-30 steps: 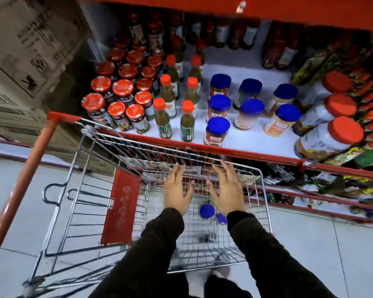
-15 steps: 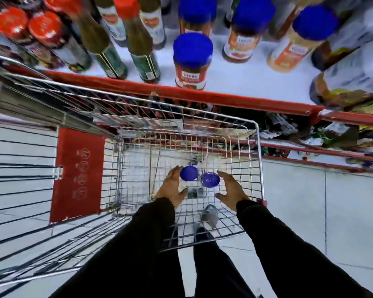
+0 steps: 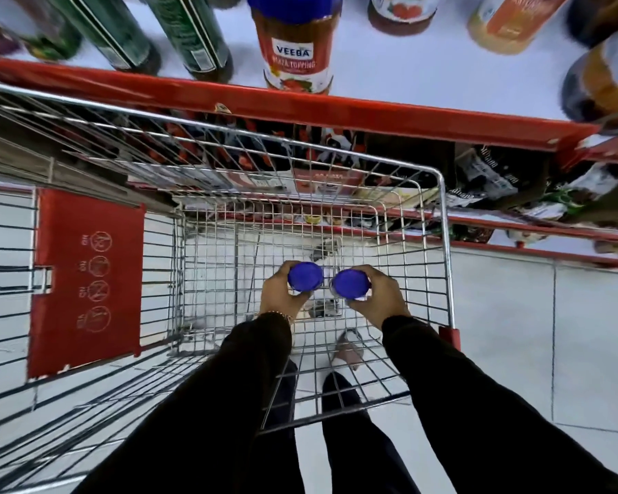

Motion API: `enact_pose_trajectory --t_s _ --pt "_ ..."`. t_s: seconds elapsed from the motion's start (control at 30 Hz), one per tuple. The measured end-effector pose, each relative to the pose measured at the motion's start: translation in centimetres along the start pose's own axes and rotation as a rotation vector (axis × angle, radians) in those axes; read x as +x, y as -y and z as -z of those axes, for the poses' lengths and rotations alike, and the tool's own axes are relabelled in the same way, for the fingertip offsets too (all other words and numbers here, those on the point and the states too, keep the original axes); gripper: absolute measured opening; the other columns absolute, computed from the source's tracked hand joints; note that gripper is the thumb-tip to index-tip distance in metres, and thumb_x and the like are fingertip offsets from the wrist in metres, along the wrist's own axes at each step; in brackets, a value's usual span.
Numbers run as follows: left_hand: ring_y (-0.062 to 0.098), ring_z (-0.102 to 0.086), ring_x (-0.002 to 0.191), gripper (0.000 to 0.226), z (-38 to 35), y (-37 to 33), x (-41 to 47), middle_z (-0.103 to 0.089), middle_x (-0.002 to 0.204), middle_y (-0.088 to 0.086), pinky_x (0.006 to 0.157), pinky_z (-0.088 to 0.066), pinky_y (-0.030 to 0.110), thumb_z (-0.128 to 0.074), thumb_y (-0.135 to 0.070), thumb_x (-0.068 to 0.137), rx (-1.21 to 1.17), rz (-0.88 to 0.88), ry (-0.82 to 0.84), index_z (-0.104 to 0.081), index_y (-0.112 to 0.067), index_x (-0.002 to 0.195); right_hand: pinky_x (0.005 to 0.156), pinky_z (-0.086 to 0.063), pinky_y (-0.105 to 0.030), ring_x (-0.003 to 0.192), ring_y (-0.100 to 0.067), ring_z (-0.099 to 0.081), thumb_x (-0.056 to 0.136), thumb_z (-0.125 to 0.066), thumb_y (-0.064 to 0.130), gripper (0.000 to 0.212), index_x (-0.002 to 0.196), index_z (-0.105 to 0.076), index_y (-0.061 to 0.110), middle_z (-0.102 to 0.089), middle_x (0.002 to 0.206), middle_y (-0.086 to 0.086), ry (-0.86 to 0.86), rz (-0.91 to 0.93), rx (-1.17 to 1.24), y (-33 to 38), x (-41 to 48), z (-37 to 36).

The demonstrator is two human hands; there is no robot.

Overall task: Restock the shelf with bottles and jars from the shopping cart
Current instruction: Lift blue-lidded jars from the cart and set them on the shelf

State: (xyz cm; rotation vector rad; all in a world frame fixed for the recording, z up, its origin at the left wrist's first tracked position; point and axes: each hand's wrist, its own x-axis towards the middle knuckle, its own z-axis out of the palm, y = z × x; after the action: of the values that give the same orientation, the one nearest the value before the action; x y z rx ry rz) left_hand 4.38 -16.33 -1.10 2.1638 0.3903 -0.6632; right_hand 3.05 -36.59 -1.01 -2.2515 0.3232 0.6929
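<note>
i'm bent over the cart (image 3: 443, 222) with both arms down inside it. my left hand (image 3: 282, 301) is wrapped around the left jar (image 3: 305, 277) and my right hand (image 3: 379, 297) is wrapped around the right jar (image 3: 350, 284), one jar each, fingers curled round the sides just under the blue lids. the two jars sit touching or nearly so, near the bottom of the basket, so my hands end up close together with the lids between them. i hold them by the body and not by the lid, i think, because a lid alone could slip or turn when i lift. only the blue tops show from up here; the glass below is hidden by my hands.

the shelf (image 3: 371, 112) where they belong is straight ahead, past the far wall of the cart. a sauce jar (image 3: 297, 48) with the same blue lid stands right at its front edge, green bottles (image 3: 190, 33) to its left, more jars to its right. white shelf shows beside the sauce jar, so there looks to be room.

what stands in my way is the wire wall of the cart and the red lip of the shelf: i judge the jars must come straight up and clear both before going forward. the red flap (image 3: 86, 279) off to the left is well apart.
</note>
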Motion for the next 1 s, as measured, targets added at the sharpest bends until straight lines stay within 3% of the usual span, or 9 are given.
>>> enact_pose_trajectory --t_s 0.07,0.27,0.37,0.5,0.63,0.77,0.83,0.93,1.0 --pt "0.026 -0.062 0.104 0.062 0.6 -0.3 -1.1 -0.069 0.115 0.013 0.09 -0.052 0.031 -0.088 -0.013 0.072 -0.066 0.021 -0.014 -0.059 -0.006 0.126 0.085 -0.041 -0.021 0.1 -0.022 -0.061 0.067 -0.088 0.011 0.062 0.123 -0.064 0.012 -0.07 0.114 -0.009 -0.028 0.01 0.015 0.4 -0.9 0.6" --pt "0.023 -0.063 0.106 0.068 3.4 -3.1 -5.1 -0.068 0.113 0.005 0.082 -0.051 0.023 -0.092 -0.018 0.068 -0.192 0.06 -0.081 -0.06 -0.01 0.127 0.084 -0.047 -0.025 0.1 -0.022 -0.064 0.063 -0.093 0.032 0.064 0.118 -0.066 0.014 -0.071 0.108 -0.004 -0.106 0.014 0.103 3.3 -4.6 3.2" --pt "0.02 -0.064 0.107 0.066 4.9 -5.2 -7.1 -0.068 0.11 0.002 0.07 -0.052 0.007 -0.091 -0.014 0.068 -0.251 0.029 -0.087 -0.061 -0.01 0.127 0.085 -0.047 -0.025 0.097 -0.02 -0.064 0.063 -0.092 0.043 0.067 0.118 -0.064 0.017 -0.068 0.104 0.0 -0.142 0.041 0.154 5.0 -6.8 5.2" --pt "0.021 -0.065 0.112 0.069 7.2 -8.8 -10.1 -0.07 0.116 0.005 0.094 -0.058 0.034 -0.094 -0.016 0.064 -0.285 -0.077 -0.122 -0.062 -0.011 0.126 0.097 -0.054 -0.035 0.102 -0.017 -0.066 0.06 -0.088 0.06 0.075 0.12 -0.063 0.025 -0.07 0.111 0.003 -0.197 0.103 0.187 6.9 -9.5 8.8" --pt "0.016 -0.062 0.111 0.058 9.0 -12.4 -12.5 -0.07 0.105 -0.004 0.1 -0.047 0.029 -0.094 -0.018 0.063 -0.321 -0.174 -0.193 -0.064 -0.018 0.114 0.098 -0.054 -0.037 0.104 -0.02 -0.066 0.06 -0.092 0.048 0.072 0.12 -0.063 0.021 -0.071 0.111 0.001 -0.263 0.175 0.23 8.7 -11.5 13.0" --pt "0.02 -0.063 0.114 0.058 10.4 -15.9 -13.8 -0.073 0.109 0.002 0.109 -0.047 0.037 -0.094 -0.016 0.064 -0.355 -0.238 -0.243 -0.067 -0.012 0.115 0.09 -0.047 -0.026 0.101 -0.02 -0.065 0.062 -0.093 0.039 0.068 0.119 -0.063 0.015 -0.07 0.109 -0.002 -0.335 0.264 0.267 10.7 -13.0 17.3" --pt "0.022 -0.063 0.115 0.061 11.0 -17.8 -14.1 -0.073 0.111 0.005 0.106 -0.047 0.029 -0.094 -0.018 0.064 -0.357 -0.271 -0.262 -0.067 -0.009 0.118 0.088 -0.047 -0.023 0.1 -0.017 -0.065 0.062 -0.093 0.037 0.065 0.117 -0.063 0.017 -0.069 0.108 0.0 -0.385 0.294 0.282 11.5 -13.3 19.3" --pt "0.02 -0.063 0.103 0.059 11.8 -21.0 -14.3 -0.07 0.106 0.006 0.079 -0.046 0.002 -0.09 -0.012 0.068 -0.343 -0.344 -0.291 -0.065 -0.006 0.121 0.096 -0.054 -0.035 0.102 -0.019 -0.067 0.062 -0.093 0.031 0.061 0.116 -0.065 0.018 -0.072 0.107 0.001 -0.491 0.317 0.306 12.4 -13.0 22.2" --pt "0.014 -0.059 0.102 0.06 12.2 -23.4 -14.4 -0.067 0.109 0.003 0.081 -0.041 0.001 -0.087 -0.008 0.072 -0.351 -0.371 -0.313 -0.062 -0.005 0.126 0.098 -0.054 -0.041 0.103 -0.02 -0.068 0.06 -0.094 0.04 0.066 0.116 -0.066 0.019 -0.074 0.108 0.0 -0.544 0.331 0.352 13.2 -12.7 24.2"
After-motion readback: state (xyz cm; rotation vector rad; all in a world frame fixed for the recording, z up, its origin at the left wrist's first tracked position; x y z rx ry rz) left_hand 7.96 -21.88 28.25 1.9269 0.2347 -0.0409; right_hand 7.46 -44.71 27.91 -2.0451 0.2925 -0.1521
